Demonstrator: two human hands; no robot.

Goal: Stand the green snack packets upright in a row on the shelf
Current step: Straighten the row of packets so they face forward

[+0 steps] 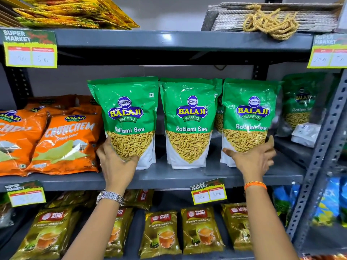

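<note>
Three green snack packets stand upright side by side on the grey middle shelf point(157, 177). My left hand point(116, 162) grips the lower left corner of the left packet point(127, 113). The middle packet point(189, 117) stands free, with another green packet partly hidden behind it. My right hand point(253, 158) cups the bottom of the right packet point(249, 113), thumb on its right edge. A further green packet point(300, 102) stands farther back at the right, in shadow.
Orange chip bags point(62, 139) lie stacked on the same shelf at the left. A white packet point(306, 134) lies at the far right. Tea packets point(201, 229) fill the shelf below. Price tags point(208, 194) hang on the shelf edges. A perforated metal upright point(319, 156) stands at the right.
</note>
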